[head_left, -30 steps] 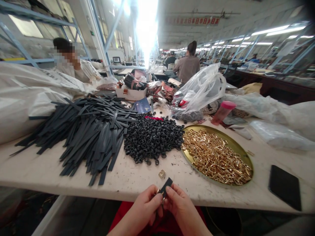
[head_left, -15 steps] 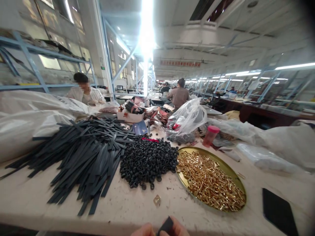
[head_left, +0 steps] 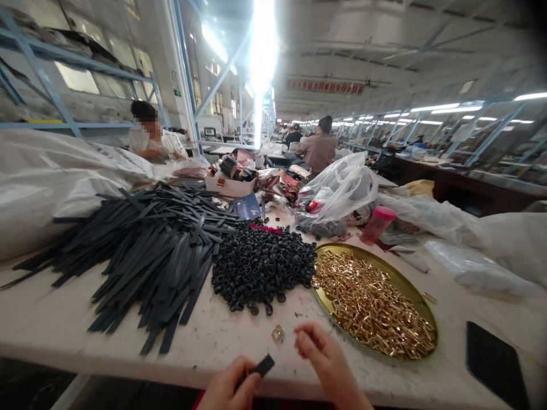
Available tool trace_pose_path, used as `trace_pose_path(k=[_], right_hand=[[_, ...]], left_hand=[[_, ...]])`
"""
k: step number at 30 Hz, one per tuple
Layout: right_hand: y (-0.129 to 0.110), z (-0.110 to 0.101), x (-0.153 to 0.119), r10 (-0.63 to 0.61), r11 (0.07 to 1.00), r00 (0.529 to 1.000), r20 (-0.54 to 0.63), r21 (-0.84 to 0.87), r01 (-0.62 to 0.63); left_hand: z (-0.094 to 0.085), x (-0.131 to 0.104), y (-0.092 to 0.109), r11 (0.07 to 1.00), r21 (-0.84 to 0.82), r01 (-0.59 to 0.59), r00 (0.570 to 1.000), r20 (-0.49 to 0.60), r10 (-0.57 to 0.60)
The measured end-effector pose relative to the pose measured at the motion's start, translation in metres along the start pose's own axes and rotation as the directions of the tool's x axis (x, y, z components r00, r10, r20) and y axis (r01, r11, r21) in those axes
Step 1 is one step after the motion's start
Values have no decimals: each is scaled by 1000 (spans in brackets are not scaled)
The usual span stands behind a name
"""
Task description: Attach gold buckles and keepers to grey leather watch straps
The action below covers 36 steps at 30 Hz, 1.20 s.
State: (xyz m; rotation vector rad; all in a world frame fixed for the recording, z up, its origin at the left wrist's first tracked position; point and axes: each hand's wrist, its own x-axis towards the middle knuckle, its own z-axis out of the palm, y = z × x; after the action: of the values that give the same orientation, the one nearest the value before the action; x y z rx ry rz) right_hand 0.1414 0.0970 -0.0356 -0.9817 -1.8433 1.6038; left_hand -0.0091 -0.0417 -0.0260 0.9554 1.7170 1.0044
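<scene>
Ahead of your fingers and off to their left, the heap of dark straps sprawls to the table edge — any sweep of a sleeve there could drag the loose outer ones over the side. Straight ahead of your fingertips sits the mound of black loops, with stragglers rolled out toward you; a nudge would likely send more rolling. Ahead and right of your right hand, the gold tray is piled with gold buckles, its near rim close to the table edge — a careless reach over it could tip or scatter them. The black phone lies further right, near the edge too. Your left hand has thumb and fingers closed on a short dark strap piece, gripped near one end only, so it could twist or slip. Your right hand is loosely curled and holds nothing, fingertips just beside the single loose buckle on the table; it is small and smooth, and a fumbled pinch would probably skid it away.
</scene>
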Motion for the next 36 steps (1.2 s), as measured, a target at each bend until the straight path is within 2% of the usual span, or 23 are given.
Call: trace_pose_path(k=[1, 3, 7, 11, 14, 19, 24, 28, 30, 31, 33, 34, 36], right_hand=[[-1, -7, 11, -31, 995, 996, -83, -94, 23], [-3, -17, 32, -100, 965, 988, -115, -254, 69], [-6, -10, 55, -189, 868, 982, 21, -465, 177], [-11, 7, 54, -173, 804, 971, 165, -546, 236], [-14, 9, 53, -145, 770, 967, 209, -591, 243], [-21, 11, 65, -176, 710, 969, 171, -660, 246], [-22, 37, 77, -150, 578, 974, 168, -785, 224], [-21, 45, 79, -151, 591, 979, 139, -781, 201], [-24, 41, 76, -153, 669, 979, 133, -715, 202], [-26, 38, 73, -121, 765, 984, 133, -619, 178], [-32, 31, 63, 2, 965, 984, 176, -260, 45], [-35, 29, 57, 63, 998, 974, 217, -40, -56], [-39, 25, 43, 136, 939, 953, 271, 271, -211]], left_hand=[[-2, 3, -2, 999, -38, 31, 999, -33, -32], [-4, 10, -4, 980, -164, 112, 990, -65, -124], [-6, 25, -5, 941, -296, 164, 980, -58, -189], [-5, 36, -11, 934, -316, 166, 974, -97, -206], [-5, 42, -16, 932, -324, 166, 972, -106, -210], [-6, 48, -13, 930, -340, 139, 973, -127, -192], [-6, 48, -11, 928, -339, 153, 968, -138, -210], [-5, 46, -13, 939, -315, 137, 966, -170, -197], [-4, 45, -9, 948, -298, 107, 967, -192, -169], [-3, 44, -5, 953, -289, 87, 968, -203, -149], [-1, 42, 5, 965, -258, 42, 969, -225, -102], [0, 40, 10, 973, -229, 18, 970, -231, -73], [3, 36, 21, 987, -160, -21, 976, -219, -14]])
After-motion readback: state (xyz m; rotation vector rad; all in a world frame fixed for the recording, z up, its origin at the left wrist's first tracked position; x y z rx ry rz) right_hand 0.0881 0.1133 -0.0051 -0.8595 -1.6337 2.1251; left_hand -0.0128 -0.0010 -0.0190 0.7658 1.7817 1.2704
